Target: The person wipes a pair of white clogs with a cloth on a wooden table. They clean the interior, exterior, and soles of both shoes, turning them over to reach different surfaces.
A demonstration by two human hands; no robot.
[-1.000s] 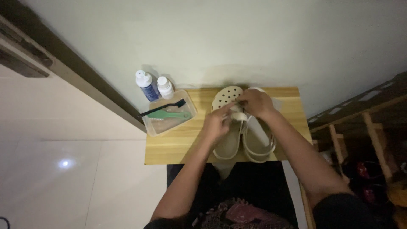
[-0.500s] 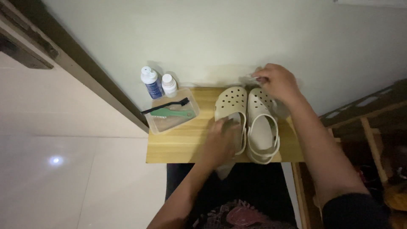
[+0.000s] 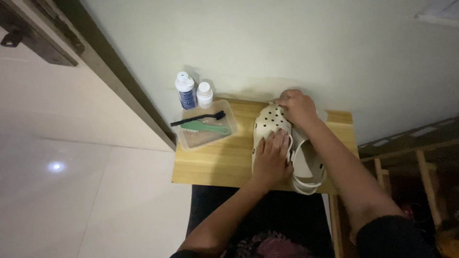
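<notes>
On the small wooden table (image 3: 215, 165), the left hand (image 3: 271, 160) presses flat, fingers spread, on the cream perforated foam clog (image 3: 268, 125), steadying it while the right hand (image 3: 296, 106) pinches something small at its toe.

**Desk and its load**

Before you stands a small wooden desk (image 3: 215, 165) against the wall. On it lie a clear plastic tray (image 3: 189, 141) at the left, two white-capped bottles (image 3: 193, 93) behind the tray, and a pair of cream perforated clogs (image 3: 270, 122) at the right.
</notes>
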